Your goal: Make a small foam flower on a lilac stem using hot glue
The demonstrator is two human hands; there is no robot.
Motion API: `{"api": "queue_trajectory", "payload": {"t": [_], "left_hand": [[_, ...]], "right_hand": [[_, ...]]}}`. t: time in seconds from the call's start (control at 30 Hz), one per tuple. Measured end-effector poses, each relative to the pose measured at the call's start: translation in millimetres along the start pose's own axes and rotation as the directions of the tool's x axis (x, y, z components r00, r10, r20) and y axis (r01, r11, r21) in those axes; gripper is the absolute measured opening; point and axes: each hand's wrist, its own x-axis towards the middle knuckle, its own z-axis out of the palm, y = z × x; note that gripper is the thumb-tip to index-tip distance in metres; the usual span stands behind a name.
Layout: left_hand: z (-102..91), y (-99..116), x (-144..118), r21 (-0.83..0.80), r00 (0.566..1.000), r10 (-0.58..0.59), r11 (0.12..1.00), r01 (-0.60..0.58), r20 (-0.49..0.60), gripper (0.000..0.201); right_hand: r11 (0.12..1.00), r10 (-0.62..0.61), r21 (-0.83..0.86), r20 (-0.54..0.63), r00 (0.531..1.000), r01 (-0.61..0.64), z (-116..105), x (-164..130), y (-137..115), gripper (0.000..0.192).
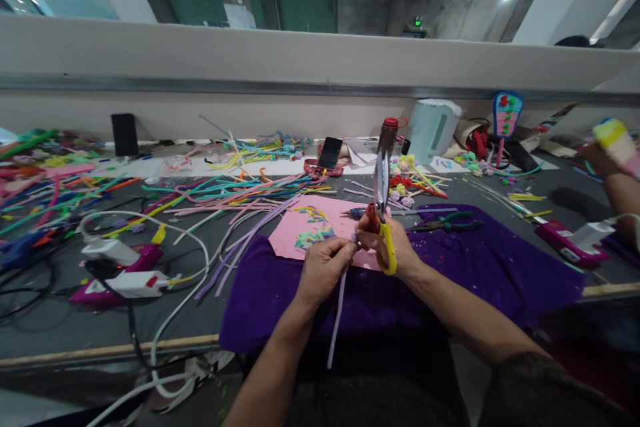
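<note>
Right, left hand (323, 267) has its fingers pinched narrow on the top end of a lilac pipe cleaner (339, 310), which hangs down past the near edge of the purple cloth (475, 267). Right hand (393, 243) sits just beside it, touching at the fingertips, fingers wrapped round the yellow handle of the scissors (383, 193); blades point up and look closed. Both hands hover over the purple cloth. On the cloth just behind the hands lies a pink sheet (300, 227) with small coloured offcuts on it. Left of the cloth on the desk (60, 320): white cables and glue guns (117, 277). Behind the cloth, a spread of coloured pipe cleaners (220, 190), a phone (330, 152), a bottle (387, 137), a pale kettle (433, 128). Far right of the cloth, another person's hand (607, 153) holds a striped fuzzy piece.
</note>
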Motion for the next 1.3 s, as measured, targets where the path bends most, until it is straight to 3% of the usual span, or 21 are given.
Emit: {"api": "queue_trajectory", "payload": {"t": [0.33,0.47,0.63,0.77,0.97,1.07,1.17,1.3], "left_hand": [[-3.0,0,1,-0.033,0.996,-0.085,0.996,0.087,0.04,0.032],[-6.1,-2,2,-0.128,0.993,-0.115,0.985,0.117,0.021,0.031],[-8.7,-3,3,-0.244,0.993,-0.108,0.965,0.094,-0.046,0.032],[-8.1,-3,4,-0.311,0.985,-0.115,0.948,0.071,-0.127,0.029],[-4.9,-4,6,-0.286,0.991,-0.039,0.958,0.0,-0.131,0.033],[-5.1,-4,8,-0.38,0.989,-0.116,0.922,0.073,-0.092,0.025],[-7.7,-5,10,-0.545,0.977,-0.214,0.817,0.186,0.012,0.029],[-11.7,-5,12,-0.652,0.962,-0.241,0.71,0.266,0.129,0.031]], "right_hand": [[0.998,0.063,0.0,-0.052,0.997,-0.063,7,0,-7,0.021],[0.991,0.088,-0.088,-0.104,0.991,-0.097,9,-1,-15,0.013],[0.994,0.077,-0.07,-0.151,0.985,-0.088,8,0,-6,0.02],[0.993,0.117,0.002,-0.061,0.991,-0.117,13,-3,7,0.024],[0.949,0.26,0.153,0.103,0.96,-0.274,20,-6,22,0.033],[0.933,0.29,0.187,0.114,0.95,-0.307,19,-7,23,0.035],[0.919,0.307,0.212,0.148,0.94,-0.334,18,-7,21,0.033],[0.9,0.315,0.258,0.172,0.933,-0.351,18,-8,20,0.032]]}}
